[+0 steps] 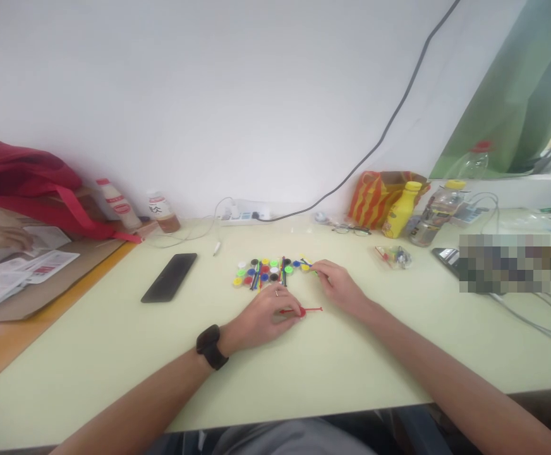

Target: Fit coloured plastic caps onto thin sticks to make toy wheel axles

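My left hand point(270, 316), with a ring and a black watch on its wrist, rests low over the table. Its thumb and fingers are closed on a red spinner point(302, 312), a small disc with a thin arrow sticking out to either side. Farther right, my right hand point(344, 287) has its fingertips pinched together beside a yellow disc point(305, 268); what they hold is too small to make out. Just beyond my left hand lie rows of small coloured discs point(265, 270), with several thin arrow pieces point(284, 272) laid across them.
A black phone point(169, 278) lies left of the discs. Toward the wall stand two drink bottles point(164, 213), a power strip point(242, 215), glasses point(351, 229), a striped bag point(368, 199) and a yellow bottle point(402, 212). At far left, another person's hand point(3, 239) is over printed papers point(50, 265).
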The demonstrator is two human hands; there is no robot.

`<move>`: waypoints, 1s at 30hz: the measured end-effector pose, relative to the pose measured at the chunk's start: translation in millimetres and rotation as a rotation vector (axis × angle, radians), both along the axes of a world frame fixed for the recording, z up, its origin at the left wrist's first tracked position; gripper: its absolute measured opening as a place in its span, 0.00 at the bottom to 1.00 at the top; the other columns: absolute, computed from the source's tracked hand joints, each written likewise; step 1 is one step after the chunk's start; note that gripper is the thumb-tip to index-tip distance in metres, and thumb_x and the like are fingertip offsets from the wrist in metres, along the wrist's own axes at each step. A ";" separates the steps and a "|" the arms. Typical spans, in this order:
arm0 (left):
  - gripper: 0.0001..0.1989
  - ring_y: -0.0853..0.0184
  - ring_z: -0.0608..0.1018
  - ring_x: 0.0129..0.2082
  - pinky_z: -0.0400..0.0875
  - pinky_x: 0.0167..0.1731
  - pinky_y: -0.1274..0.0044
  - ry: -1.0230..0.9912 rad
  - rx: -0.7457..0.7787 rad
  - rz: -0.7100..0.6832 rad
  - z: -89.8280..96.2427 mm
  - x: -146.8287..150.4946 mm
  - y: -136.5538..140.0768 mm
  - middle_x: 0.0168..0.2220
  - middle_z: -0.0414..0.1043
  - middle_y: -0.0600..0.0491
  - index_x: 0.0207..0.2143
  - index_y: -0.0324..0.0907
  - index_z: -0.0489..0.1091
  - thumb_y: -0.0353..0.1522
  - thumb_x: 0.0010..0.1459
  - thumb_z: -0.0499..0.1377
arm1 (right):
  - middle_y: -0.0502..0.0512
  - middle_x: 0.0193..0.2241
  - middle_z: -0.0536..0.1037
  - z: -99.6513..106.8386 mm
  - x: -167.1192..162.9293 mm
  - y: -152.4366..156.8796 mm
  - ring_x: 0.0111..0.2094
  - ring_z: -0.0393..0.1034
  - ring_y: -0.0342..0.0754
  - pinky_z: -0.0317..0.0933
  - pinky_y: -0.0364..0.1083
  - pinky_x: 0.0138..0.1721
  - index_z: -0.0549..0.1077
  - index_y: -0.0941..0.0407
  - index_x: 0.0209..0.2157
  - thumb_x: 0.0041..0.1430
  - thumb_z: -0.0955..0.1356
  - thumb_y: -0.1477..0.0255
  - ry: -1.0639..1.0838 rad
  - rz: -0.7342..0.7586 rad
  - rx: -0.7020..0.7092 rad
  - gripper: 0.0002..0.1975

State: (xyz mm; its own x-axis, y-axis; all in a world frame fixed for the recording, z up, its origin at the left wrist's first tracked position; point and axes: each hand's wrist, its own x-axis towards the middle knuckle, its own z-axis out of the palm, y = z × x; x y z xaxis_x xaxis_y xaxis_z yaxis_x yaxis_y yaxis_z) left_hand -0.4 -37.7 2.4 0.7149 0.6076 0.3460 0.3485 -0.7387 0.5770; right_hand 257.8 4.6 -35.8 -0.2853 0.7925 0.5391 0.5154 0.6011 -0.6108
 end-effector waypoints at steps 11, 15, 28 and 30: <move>0.10 0.60 0.76 0.47 0.72 0.49 0.68 0.034 -0.021 0.027 2.6 0.5 -3.5 0.44 0.77 0.50 0.48 0.48 0.76 0.35 0.64 0.64 | 0.55 0.32 0.78 17.9 3.1 -10.6 0.33 0.72 0.48 0.63 0.47 0.36 0.75 0.56 0.30 0.56 0.61 0.85 -0.032 -0.011 -0.006 0.15; 0.08 0.61 0.77 0.46 0.72 0.50 0.68 -0.021 0.008 -0.019 3.9 2.0 -6.3 0.43 0.79 0.51 0.46 0.48 0.75 0.31 0.66 0.61 | 0.52 0.27 0.75 24.7 6.3 -17.2 0.29 0.69 0.47 0.60 0.46 0.33 0.73 0.55 0.25 0.54 0.61 0.84 -0.014 0.055 -0.089 0.14; 0.06 0.66 0.78 0.38 0.73 0.42 0.73 -0.247 0.045 0.166 -2.4 4.1 0.8 0.39 0.78 0.52 0.43 0.44 0.72 0.29 0.64 0.61 | 0.56 0.36 0.76 40.1 -17.7 -41.4 0.35 0.69 0.49 0.64 0.48 0.40 0.78 0.54 0.37 0.67 0.67 0.69 0.129 0.261 -0.209 0.07; 0.04 0.67 0.77 0.36 0.73 0.40 0.74 -0.258 0.053 0.170 -2.2 4.1 1.1 0.38 0.77 0.52 0.42 0.43 0.71 0.30 0.64 0.61 | 0.55 0.33 0.75 42.8 -21.1 -45.9 0.33 0.67 0.48 0.63 0.47 0.37 0.76 0.54 0.34 0.67 0.68 0.66 0.124 0.262 -0.211 0.09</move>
State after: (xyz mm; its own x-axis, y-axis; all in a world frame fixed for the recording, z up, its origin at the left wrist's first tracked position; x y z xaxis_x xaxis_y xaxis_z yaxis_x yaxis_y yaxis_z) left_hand 3.7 -36.5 0.2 0.4893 0.6874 0.5366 0.3169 -0.7134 0.6250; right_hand 236.7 -41.3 7.1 -0.4363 0.7987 0.4143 0.2749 0.5567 -0.7839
